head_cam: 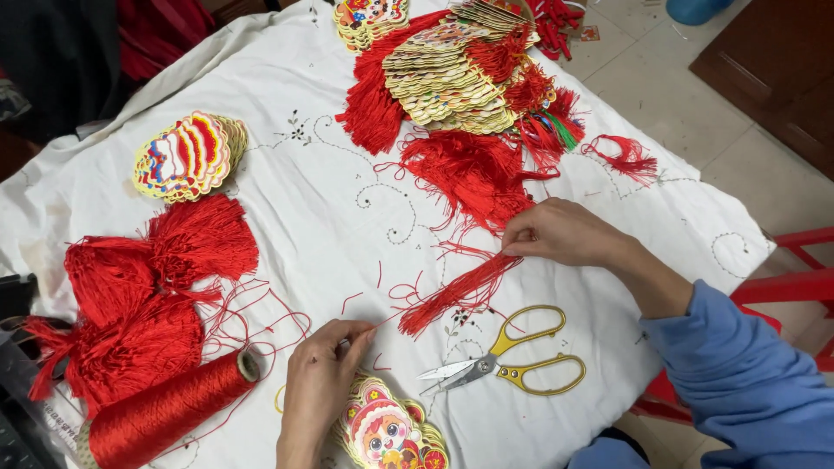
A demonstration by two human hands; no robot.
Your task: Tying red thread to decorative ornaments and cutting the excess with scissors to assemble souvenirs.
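My right hand point(560, 233) pinches the top of a red tassel point(456, 293) that lies slanted on the white embroidered cloth point(304, 191). My left hand point(321, 373) pinches a thin red thread near the tassel's lower end. Just below that hand sits a stack of colourful cartoon card cut-outs point(391, 430). Gold-handled scissors point(508, 360) lie shut on the cloth between both hands, touched by neither.
A spool of red thread point(165, 408) lies at lower left beside a heap of red tassels point(148, 295). Another cut-out stack point(187, 156) sits upper left. More tassels point(469, 169) and finished cut-outs point(452, 74) are piled at the far side. Red chair point(799, 278) stands right.
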